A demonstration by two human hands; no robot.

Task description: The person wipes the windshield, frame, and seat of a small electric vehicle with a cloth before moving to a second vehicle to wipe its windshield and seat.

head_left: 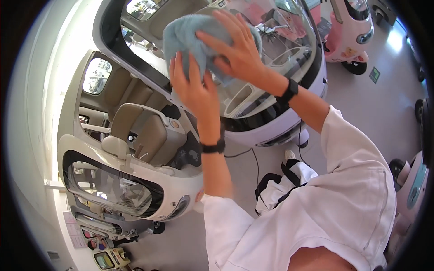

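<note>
A fluffy light-blue towel (181,35) is bunched up between my two hands, in front of a small white vehicle (289,119) with a clear curved windshield (282,58). My left hand (197,92) holds its lower edge, fingers pointing up along the fabric. From the right, my right hand (242,52) presses into the folds with its fingers somewhat spread. The thumbs and the underside of the cloth are partly hidden. I cannot tell whether the towel touches the vehicle behind it.
Left of me stands a cream vehicle (172,189) with its side open, showing brown seats (151,140). A pink scooter (346,38) is at the far right. Dark cables (256,162) run down near my feet. More vehicles line the right edge and lower left.
</note>
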